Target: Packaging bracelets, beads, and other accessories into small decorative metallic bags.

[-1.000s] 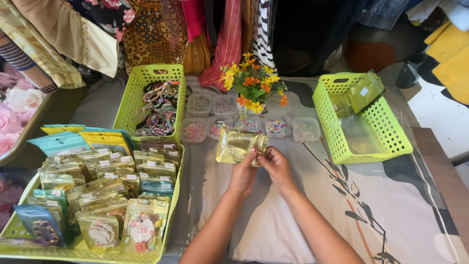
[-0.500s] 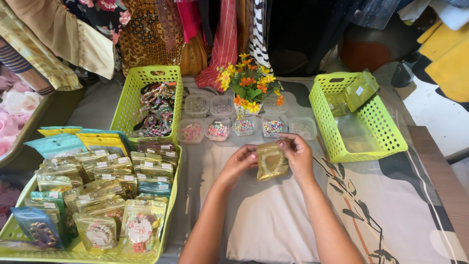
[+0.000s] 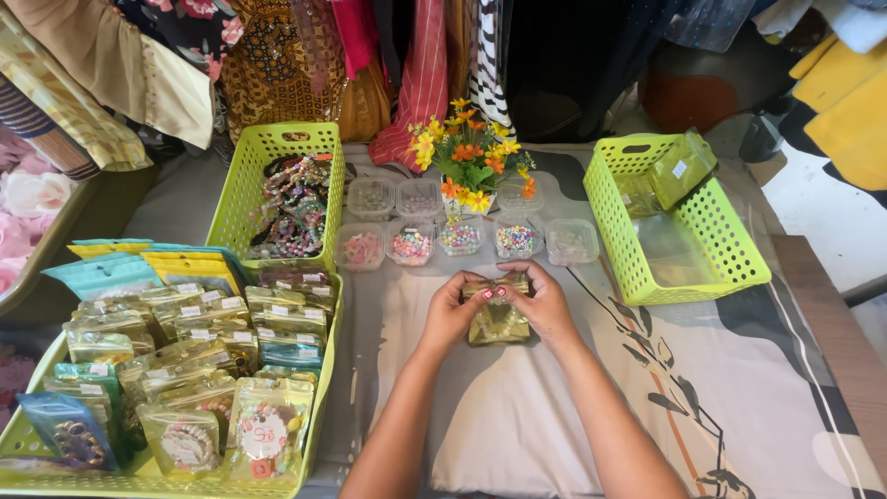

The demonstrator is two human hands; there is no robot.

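I note a table [image 3: 388,370] under a pale printed cloth [image 3: 739,388] — on it three lime baskets: packets [image 3: 185,370], bracelets [image 3: 291,199], right one [image 3: 679,217] — plus bead tubs [image 3: 462,238] and a flower pot [image 3: 471,157].

Place: small craft stall or shop
Far edge: hanging garments [image 3: 407,55] behind the table [image 3: 758,407]
Left edge: green tray [image 3: 323,370] of bagged jewellery packets [image 3: 185,370]
Centre rear: tubs of beads [image 3: 462,240], basket of bracelets [image 3: 286,199]
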